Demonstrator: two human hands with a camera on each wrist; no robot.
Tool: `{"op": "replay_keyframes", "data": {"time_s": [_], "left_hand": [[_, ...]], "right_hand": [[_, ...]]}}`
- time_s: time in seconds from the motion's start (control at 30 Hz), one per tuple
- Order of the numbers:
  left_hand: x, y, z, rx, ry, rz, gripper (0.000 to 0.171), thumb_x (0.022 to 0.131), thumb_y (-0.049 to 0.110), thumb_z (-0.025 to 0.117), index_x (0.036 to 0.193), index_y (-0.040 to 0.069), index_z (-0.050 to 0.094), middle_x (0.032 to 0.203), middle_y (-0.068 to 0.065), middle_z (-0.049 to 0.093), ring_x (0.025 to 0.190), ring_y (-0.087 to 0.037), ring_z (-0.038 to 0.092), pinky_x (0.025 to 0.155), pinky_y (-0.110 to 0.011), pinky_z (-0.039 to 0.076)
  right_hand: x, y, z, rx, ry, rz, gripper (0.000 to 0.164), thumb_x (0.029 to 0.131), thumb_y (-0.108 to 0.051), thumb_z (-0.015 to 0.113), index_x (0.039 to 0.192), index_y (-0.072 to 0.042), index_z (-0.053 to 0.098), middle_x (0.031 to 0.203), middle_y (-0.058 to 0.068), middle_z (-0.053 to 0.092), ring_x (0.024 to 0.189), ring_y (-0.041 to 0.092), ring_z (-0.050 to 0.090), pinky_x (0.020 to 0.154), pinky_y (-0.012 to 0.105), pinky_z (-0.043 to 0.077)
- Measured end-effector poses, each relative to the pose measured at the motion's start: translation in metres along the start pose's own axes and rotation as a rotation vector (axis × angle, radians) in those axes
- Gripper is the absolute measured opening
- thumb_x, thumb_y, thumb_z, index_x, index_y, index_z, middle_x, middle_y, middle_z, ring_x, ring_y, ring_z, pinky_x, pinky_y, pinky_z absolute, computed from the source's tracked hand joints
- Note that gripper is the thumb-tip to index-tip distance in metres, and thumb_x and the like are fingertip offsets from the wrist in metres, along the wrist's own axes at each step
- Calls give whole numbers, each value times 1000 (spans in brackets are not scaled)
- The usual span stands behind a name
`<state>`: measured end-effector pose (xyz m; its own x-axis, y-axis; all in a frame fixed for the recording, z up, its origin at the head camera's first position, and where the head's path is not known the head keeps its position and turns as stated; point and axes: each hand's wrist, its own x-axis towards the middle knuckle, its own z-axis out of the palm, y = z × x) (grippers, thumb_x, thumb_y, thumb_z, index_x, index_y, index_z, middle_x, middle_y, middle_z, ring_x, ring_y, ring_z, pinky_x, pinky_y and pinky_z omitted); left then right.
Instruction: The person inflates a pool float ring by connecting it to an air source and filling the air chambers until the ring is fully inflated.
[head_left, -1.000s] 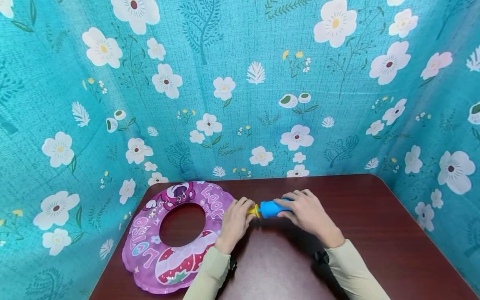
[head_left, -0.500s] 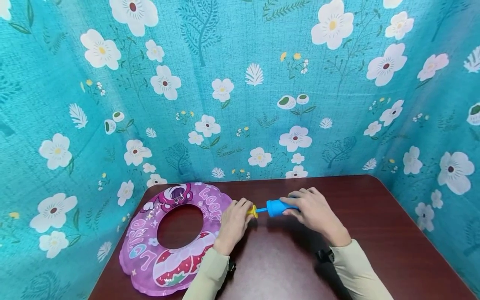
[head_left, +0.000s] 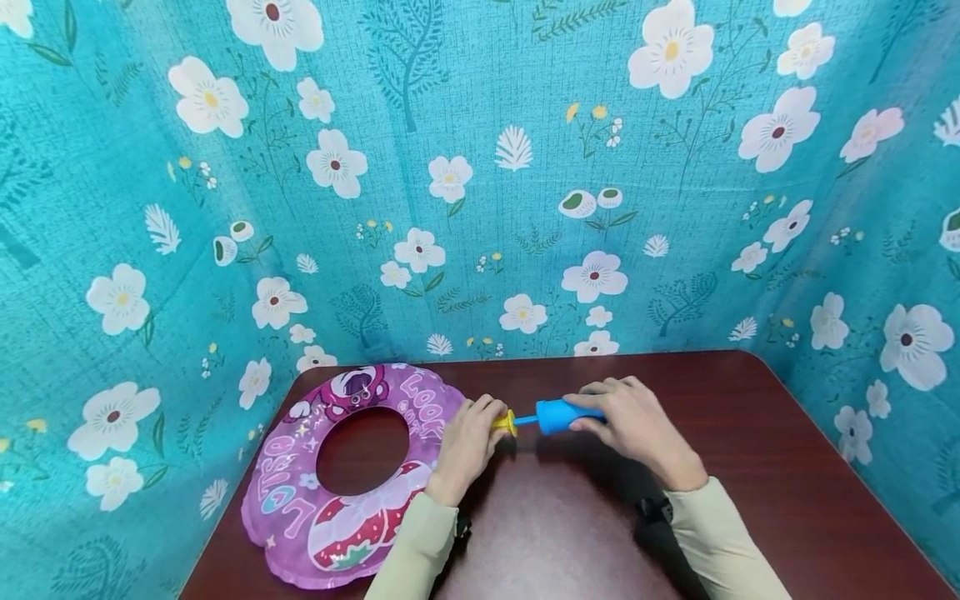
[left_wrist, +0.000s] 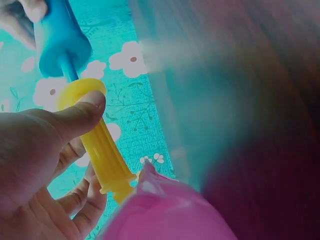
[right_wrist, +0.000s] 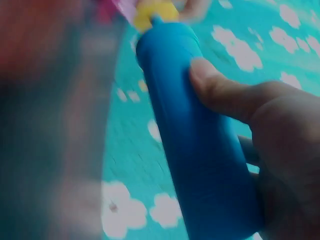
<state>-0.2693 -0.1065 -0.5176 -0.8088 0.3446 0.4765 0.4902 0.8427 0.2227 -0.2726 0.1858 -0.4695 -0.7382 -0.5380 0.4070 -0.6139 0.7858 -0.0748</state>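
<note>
A hand air pump joins both hands: a blue barrel (head_left: pixel 561 416), a thin blue rod (head_left: pixel 526 421) and a ribbed yellow end piece (left_wrist: pixel 106 155) with a round flange. My left hand (head_left: pixel 467 446) grips the yellow piece, thumb on its flange. In the left wrist view, that piece's narrow tip ends right at the raised corner of a pink-purple inflatable swim ring (head_left: pixel 287 454). Curled round the blue barrel is my right hand (head_left: pixel 633 423), thumb along its side in the right wrist view. A length of rod shows between barrel and flange.
The ring lies on the left of a dark red-brown table (head_left: pixel 780 492), printed with strawberries and a cartoon bear. A turquoise flowered cloth (head_left: pixel 480 208) hangs behind the table and along both sides.
My right hand has moved right with the blue barrel, exposing more of the rod, mostly in the first half second. The left hand and the yellow piece stay by the ring.
</note>
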Motion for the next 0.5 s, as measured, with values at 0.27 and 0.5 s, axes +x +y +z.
{"op": "replay_keyframes", "data": {"time_s": [0.27,0.5], "left_hand": [[0,0,0,-21,-11,9,25,95,32,82,114,18,72,107,4,70,89,-18,61,76,-33,57],[1,4,4,-32,12,43,24,94,29,83,113,18,72,106,5,70,87,-17,60,76,-32,57]], "right_hand": [[-7,11,-19,54,-42,41,46,88,-38,88,131,-24,78,122,5,78,107,26,72,95,53,51],[4,-14,8,-35,31,-53,44,90,-43,85,129,-23,79,117,7,79,102,27,72,92,50,53]]}}
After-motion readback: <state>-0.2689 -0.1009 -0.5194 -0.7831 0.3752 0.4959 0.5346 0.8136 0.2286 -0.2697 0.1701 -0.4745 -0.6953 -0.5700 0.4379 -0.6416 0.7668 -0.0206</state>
